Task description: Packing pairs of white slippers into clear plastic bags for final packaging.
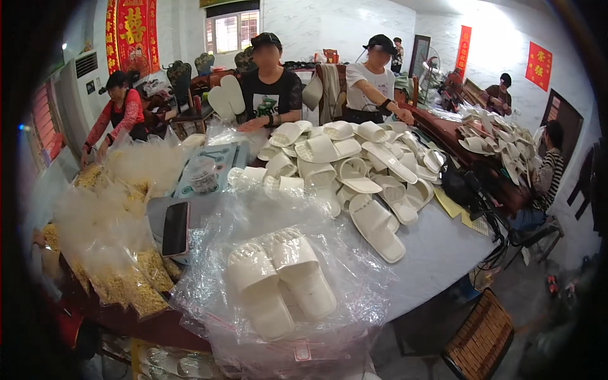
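Neither my left hand nor my right hand shows in the head view. Nearest to me on the table lies a pair of white slippers [303, 272], side by side with soles down. They rest on a stack of clear plastic bags [361, 285] that hangs over the table's near edge. Behind them is a big heap of white slippers [323, 149], some tilted or on their sides. One single slipper [378, 228] leans out of the heap toward me on the right. A dark phone [175, 229] lies left of the bags.
Clear bags of small yellowish pieces [136, 278] crowd the left side. A light blue device [212, 161] carries a small clear tub [201, 175]. Two people in black caps stand across the table; others work farther off. A woven-backed chair [479, 335] stands at the lower right.
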A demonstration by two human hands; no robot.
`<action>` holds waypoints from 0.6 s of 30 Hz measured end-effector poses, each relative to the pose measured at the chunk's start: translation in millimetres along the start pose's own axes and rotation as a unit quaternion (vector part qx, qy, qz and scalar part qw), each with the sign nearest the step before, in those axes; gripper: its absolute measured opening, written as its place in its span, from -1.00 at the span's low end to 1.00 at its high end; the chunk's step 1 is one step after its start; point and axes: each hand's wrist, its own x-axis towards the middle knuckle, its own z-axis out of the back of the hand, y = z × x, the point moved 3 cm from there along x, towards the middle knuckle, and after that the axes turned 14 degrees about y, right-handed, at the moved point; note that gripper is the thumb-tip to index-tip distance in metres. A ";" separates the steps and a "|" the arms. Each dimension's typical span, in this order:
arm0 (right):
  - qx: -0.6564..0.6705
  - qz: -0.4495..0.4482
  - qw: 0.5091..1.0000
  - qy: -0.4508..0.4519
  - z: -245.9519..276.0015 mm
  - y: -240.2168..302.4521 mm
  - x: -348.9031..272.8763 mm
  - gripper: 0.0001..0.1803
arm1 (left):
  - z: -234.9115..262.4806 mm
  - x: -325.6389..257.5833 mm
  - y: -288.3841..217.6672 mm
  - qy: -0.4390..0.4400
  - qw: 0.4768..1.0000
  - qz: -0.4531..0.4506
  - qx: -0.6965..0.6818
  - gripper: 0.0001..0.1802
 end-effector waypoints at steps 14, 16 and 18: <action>0.050 -0.064 0.996 -0.031 -32.2 -193.7 -2.6 -0.55 | 0.1 26.1 38.5 0.021 0.997 0.064 -0.026 -0.76; 0.053 -0.069 0.996 -0.032 -37.9 -200.9 -3.2 -0.54 | 1.4 29.2 32.7 0.021 0.993 0.096 -0.059 -0.75; 0.054 -0.073 0.995 -0.032 -43.2 -207.7 -4.1 -0.54 | 2.6 29.3 34.6 0.019 0.987 0.128 -0.092 -0.74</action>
